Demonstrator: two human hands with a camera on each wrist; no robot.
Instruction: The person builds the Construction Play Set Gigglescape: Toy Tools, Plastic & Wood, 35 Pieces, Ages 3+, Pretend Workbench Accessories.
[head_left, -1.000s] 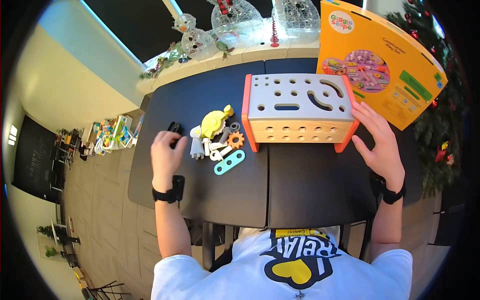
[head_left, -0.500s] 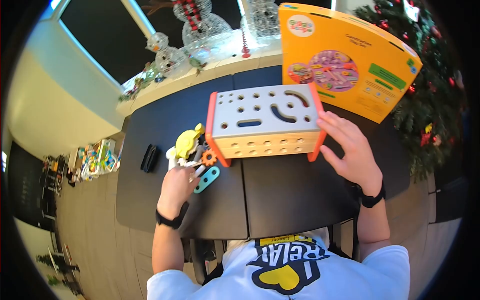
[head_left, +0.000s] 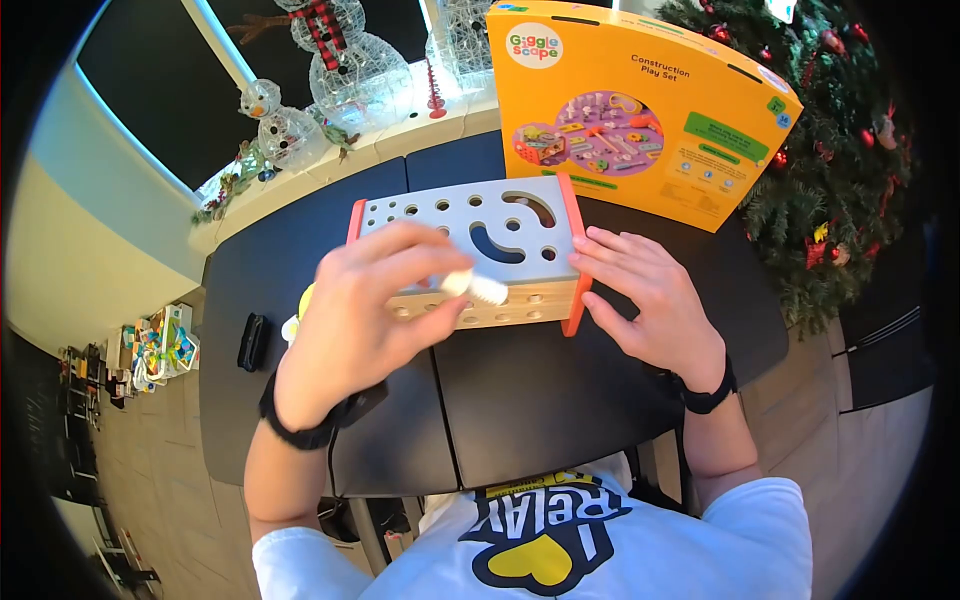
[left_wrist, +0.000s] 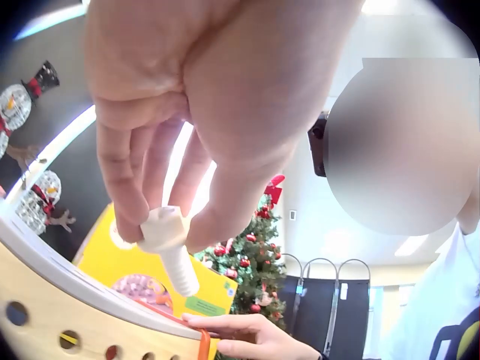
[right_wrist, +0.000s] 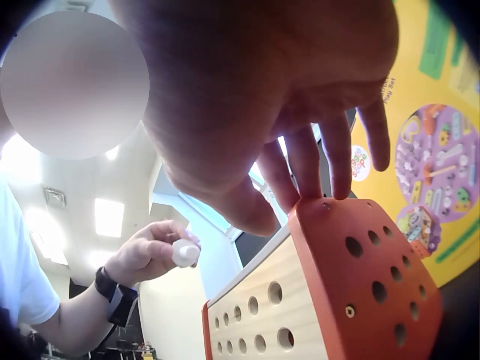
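Note:
My left hand [head_left: 365,300] pinches a white toy bolt [left_wrist: 174,251] by its head between thumb and fingertips. The threaded shaft points down in the left wrist view, in front of the wooden toy workbench [head_left: 460,310]. That bench has a grey top with round holes and curved slots, a pale wood side with holes, and red end panels [right_wrist: 360,277]. My right hand [head_left: 650,295] rests its straight fingertips on the top edge of the right end panel. In the head view the left hand covers most of the loose toy pieces; only a bit of yellow and white shows.
A yellow construction play set box [head_left: 650,110] stands behind the bench. A black case [head_left: 254,342] lies on the dark table [head_left: 540,400] at the left. Wire snowmen [head_left: 290,135] sit on the window ledge, and a decorated Christmas tree [head_left: 830,150] stands at the right.
The left hand moved from beside the black case to the loose pieces, took a white bolt and raised it in front of the bench. The right hand stays at the end panel. The head view shifted.

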